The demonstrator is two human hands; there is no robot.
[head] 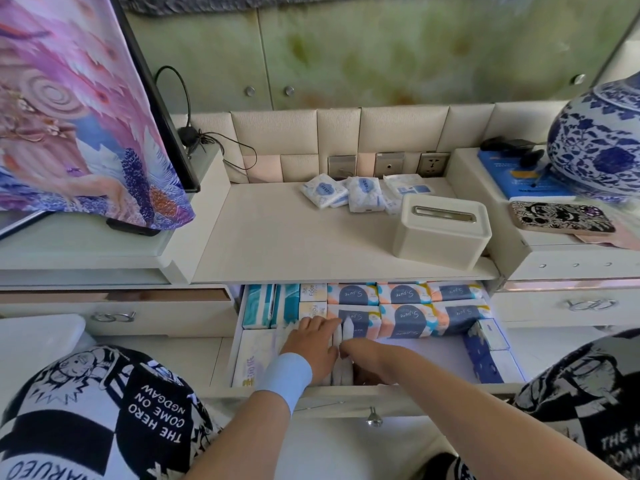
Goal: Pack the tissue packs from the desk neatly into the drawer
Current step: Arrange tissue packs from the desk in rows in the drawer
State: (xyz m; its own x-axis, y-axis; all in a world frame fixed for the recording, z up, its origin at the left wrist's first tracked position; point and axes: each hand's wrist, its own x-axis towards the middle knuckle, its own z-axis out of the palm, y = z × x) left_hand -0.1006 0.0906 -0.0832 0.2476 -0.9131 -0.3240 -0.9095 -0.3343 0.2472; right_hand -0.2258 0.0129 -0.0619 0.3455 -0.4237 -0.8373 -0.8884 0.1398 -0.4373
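Seated person, view from the head. Nearest, on either side of the drawer (346,393), are two knees in black-and-white printed trousers (104,417). Both forearms reach over the drawer's front edge, above its knob (374,419).

Left hand (311,341), with a pale blue wristband (285,375): the grip is open. The fingers are straight and flat, laid against the left side of a row of white packs (346,332) that stand on edge in the middle front of the drawer.

Right hand (363,353): it touches the right side of the same row. Its fingertips point down into the drawer and are hidden, so whether its grip has hold of anything cannot be told.

Left front of the drawer: a flat white pack (252,355). Right side: a blue patterned pack (481,358). Rear: two rows of large orange-and-blue packs (403,318), with teal packs (258,306) at the rear left.

Above and behind the drawer is the desk (277,237). Small tissue packs (349,194) lie loosely heaped near its back edge, well apart from the drawer. A cream tissue box (441,230) stands just beside them.

Beyond the drawer's right: a patterned phone (561,218), a blue book (526,183) and a blue-and-white vase (602,143). Beyond its left: a screen draped in pink-and-purple cloth (69,116). Farthest, behind the desk: wall sockets (433,164).
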